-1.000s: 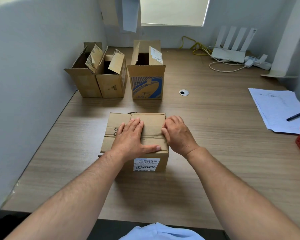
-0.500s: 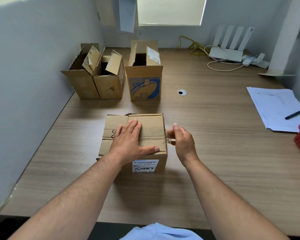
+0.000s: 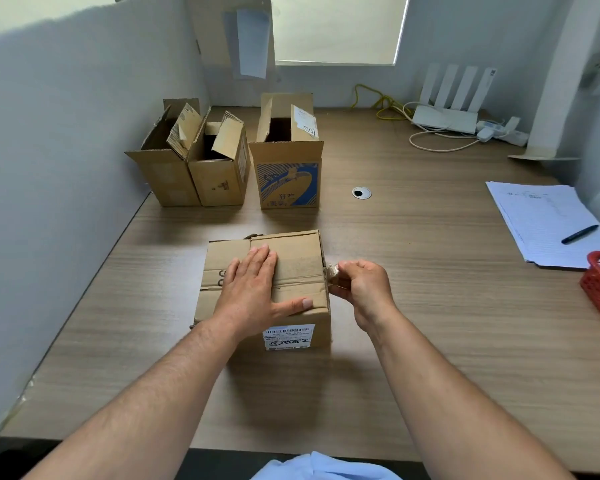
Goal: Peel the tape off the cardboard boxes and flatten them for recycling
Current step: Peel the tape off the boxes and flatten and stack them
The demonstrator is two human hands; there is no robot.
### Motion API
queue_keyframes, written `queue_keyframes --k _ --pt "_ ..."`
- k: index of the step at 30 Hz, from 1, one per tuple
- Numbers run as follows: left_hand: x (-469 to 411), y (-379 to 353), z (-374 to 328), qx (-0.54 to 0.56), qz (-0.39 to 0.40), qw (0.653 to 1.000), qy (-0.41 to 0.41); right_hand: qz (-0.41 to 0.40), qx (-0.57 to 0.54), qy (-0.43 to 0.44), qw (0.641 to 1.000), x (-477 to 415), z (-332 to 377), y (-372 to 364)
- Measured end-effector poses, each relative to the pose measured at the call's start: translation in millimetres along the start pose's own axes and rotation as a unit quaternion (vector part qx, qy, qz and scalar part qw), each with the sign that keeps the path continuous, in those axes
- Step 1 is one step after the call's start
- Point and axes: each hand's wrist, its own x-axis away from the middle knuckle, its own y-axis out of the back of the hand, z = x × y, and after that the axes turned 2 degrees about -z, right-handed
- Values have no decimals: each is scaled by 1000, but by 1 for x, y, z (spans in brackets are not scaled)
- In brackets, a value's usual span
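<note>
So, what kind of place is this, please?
Probably an office cubicle desk: a grey partition on the left, a white router at the back, a stack of papers with a pen.

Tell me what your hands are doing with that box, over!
Left hand flat on closed box. Right hand pinching tape end at its right edge. Nothing in the way.
</note>
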Motion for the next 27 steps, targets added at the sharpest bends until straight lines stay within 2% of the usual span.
queue_keyframes --k 3,7,10,13,16,18,21,25,27 --pt "5 7 5 66 -21 998 6 14 -48 11 999 5 13 -3" --pt "13 13 8 232 -42 972 14 59 -98 42 992 13 45 -14" --pt "22 10 9 347 -44 937 22 84 -84 53 992 20 58 -24" --pt "24 4 15 407 -45 911 36 103 -72 46 991 27 59 -31" --pt "24 4 15 533 -21 845 27 142 -66 43 987 35 58 -42" --pt "23 2 13 568 -11 823 28 157 -41 49 986 40 57 -49" --pt "27 -10 8 575 -21 817 42 140 1 45 989 41 54 -53" --pt "30 -14 2 545 -24 837 55 104 19 9 994 39 53 -50" --pt "28 -9 0 501 -42 862 59 78 26 0 997 38 54 -49"
